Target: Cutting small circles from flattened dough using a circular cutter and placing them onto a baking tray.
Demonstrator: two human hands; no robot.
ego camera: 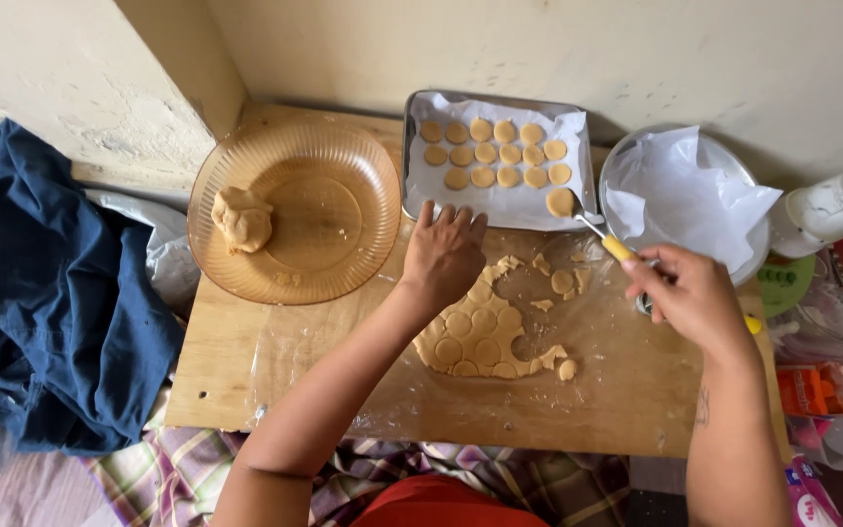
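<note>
Against a pale wall, the wooden counter (246, 361) carries cut-out rolled dough (480, 337), where the left hand (444, 256) rests flat with fingers spread while the right hand (692, 296), clamped on a yellow-handled spatula (592, 226), sets a dough round (559, 201) on the paper-lined tray (501, 203), apparently mid-transfer.

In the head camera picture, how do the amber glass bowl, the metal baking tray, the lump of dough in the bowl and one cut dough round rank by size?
Largest to smallest, as they look:
1. amber glass bowl and metal baking tray: too alike to rank
2. lump of dough
3. cut dough round, carried on the spatula in the right hand
</note>
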